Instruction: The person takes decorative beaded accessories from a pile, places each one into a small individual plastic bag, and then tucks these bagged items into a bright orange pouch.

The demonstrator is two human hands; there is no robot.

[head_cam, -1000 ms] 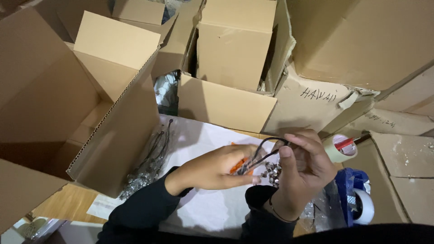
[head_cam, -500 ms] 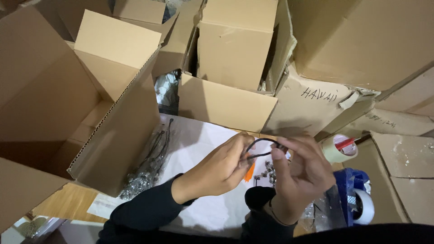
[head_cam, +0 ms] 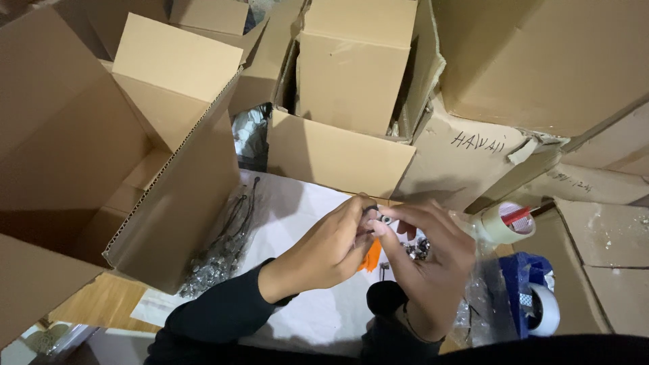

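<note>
Fingers (head_cam: pixel 376 228) pinching small dark part (head_cam: pixel 378 217), cardboard boxes (head_cam: pixel 341 159) crowding

Single view only, from a head-worn camera, looking steeply down and slightly forward over the tabletop (head_cam: pixel 94 304). Close in: left hand (head_cam: pixel 328 247) and right hand (head_cam: pixel 422 260) just below frame centre, dark sleeves entering from the bottom edge. Upper half facing a wall of stacked cardboard boxes (head_cam: pixel 351 74); open box flap (head_cam: pixel 179 196) at left, tape rolls (head_cam: pixel 503 222) at right edge. No second view, so no shared part of the scene.
</note>
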